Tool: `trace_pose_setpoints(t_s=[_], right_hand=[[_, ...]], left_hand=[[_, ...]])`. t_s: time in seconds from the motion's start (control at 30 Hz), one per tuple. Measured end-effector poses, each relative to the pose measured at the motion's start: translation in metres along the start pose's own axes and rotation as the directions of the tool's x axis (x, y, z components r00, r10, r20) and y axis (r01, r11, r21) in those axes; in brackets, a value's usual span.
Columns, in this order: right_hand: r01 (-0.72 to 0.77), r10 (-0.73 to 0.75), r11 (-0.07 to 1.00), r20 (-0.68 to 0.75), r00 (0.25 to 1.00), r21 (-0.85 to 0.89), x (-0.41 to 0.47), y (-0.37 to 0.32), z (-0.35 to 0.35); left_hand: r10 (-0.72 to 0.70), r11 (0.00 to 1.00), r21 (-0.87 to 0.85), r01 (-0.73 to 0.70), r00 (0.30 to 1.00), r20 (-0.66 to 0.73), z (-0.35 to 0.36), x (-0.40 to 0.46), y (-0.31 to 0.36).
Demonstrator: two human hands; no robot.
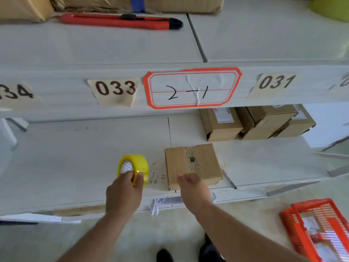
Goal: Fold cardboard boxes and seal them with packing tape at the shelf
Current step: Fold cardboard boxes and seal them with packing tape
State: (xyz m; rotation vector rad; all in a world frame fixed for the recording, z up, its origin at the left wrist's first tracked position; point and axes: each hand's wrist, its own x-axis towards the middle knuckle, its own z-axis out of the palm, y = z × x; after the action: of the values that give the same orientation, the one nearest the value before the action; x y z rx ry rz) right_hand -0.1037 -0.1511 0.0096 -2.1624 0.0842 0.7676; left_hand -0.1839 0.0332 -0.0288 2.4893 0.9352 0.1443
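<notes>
The white shelf [85,157] is the landmark, its front rail above carrying paper labels 033 [115,88], 031 [276,82] and a red-bordered label [191,88] reading 2-1. At the back right of the shelf sits a row of brown boxes [256,122]. Near the shelf's front edge lies a small cardboard box [196,161], closed, with a torn patch and a hole on top. Below the shelf, on the floor at right, stands an orange basket [317,227]. On the shelf level above lies a red utility knife [120,21]. Left of the cardboard box, on the shelf, stands a yellow tape roll [135,166] on edge. The left hand [122,193] grips the roll, fingers [139,177] curled over its rim. The right hand [194,188] reaches over the box's near edge; its fingers are blurred, so I cannot tell their spread.
</notes>
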Motion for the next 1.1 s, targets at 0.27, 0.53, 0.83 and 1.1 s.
trace_pose_setpoints(t_s=[0.27, 0.53, 0.83, 1.1], right_hand=[[-0.259, 0.215, 0.959, -0.302, 0.929, -0.114, 0.058, 0.062, -0.054], [-0.086, 0.071, 0.995, -0.225, 0.972, -0.058, 0.084, 0.07, -0.057], [0.061, -0.065, 0.998, -0.151, 0.986, -0.027, 0.086, 0.046, -0.048], [0.223, -0.231, 0.844, 0.045, 0.972, -0.487, 0.077, 0.078, -0.059]], left_hand=[[-0.031, 0.909, 0.417, -0.013, 0.995, 0.098, 0.063, 0.095, -0.107], [0.121, 0.98, -0.184, -0.081, 0.97, 0.213, 0.067, 0.109, 0.028], [-0.04, 0.952, -0.239, 0.192, 0.85, 0.526, 0.078, 0.017, 0.068], [-0.086, 0.939, -0.241, 0.244, 0.846, 0.525, 0.075, -0.004, 0.062]])
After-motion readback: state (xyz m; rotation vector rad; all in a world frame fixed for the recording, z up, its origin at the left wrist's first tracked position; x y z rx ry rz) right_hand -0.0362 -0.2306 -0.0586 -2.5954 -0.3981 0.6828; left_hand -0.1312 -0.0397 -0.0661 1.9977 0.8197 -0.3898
